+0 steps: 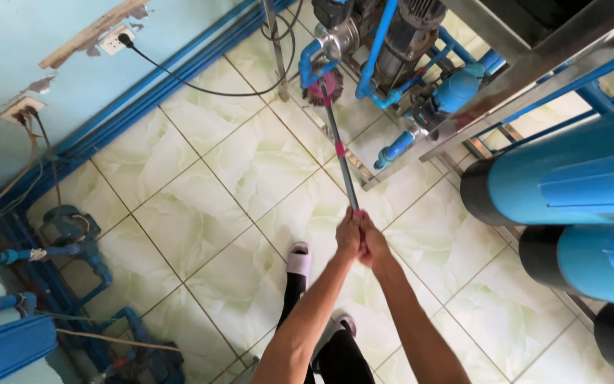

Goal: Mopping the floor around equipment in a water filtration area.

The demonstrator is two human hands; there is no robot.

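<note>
Head view: the left hand (348, 235) and right hand (372, 242) are both closed around the mop handle (341, 153). Its pink brush head (321, 87), at 12 o'clock, scrubs under the blue pipes (374, 50). The next stroke, I judge, needs careful steering between them.

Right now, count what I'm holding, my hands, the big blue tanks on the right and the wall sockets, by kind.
Long-handled brush: 1
Hands on its handle, left hand and right hand: 2
Blue tanks in view: 2
Wall sockets: 2
Total: 7
</note>
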